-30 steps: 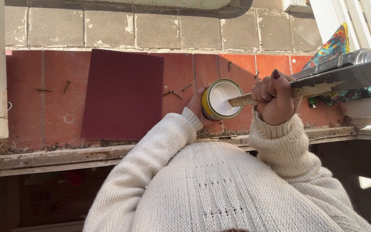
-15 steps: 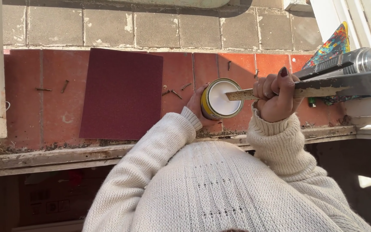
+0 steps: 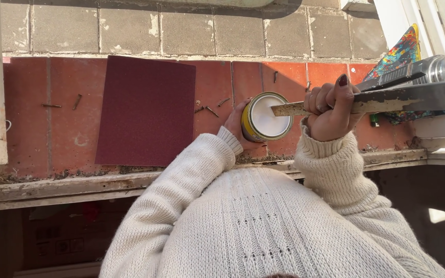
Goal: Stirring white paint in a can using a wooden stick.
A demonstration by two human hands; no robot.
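Since the earlier pictures little had shifted: the right hand (image 3: 332, 110) had tilted its flat stirring stick (image 3: 294, 108) slightly, and the tin had stayed put. Well to the left of the left hand, a dark maroon sheet of sandpaper (image 3: 148, 110) lay flat on the red tiled ledge (image 3: 27, 134), rectangular and unmarked on its upper face; it looked thin, limp and light. A few loose nails (image 3: 209, 109) lay between that sheet and the left hand. The left hand (image 3: 235, 123) was wrapped around the side of a small round tin (image 3: 265, 117), yellow on its wall, open on top and showing a smooth white filling; no label could be made out. The tin looked rigid and fairly heavy for its size, liable to tip or spill, so the side wall seemed the sound place to grip it. The right hand was clenched on the paint-crusted stick, its tip over the tin's mouth. The stick seemed stiff and rough enough not to slip. Beyond the right hand lay a brightly patterned cloth (image 3: 400, 54).
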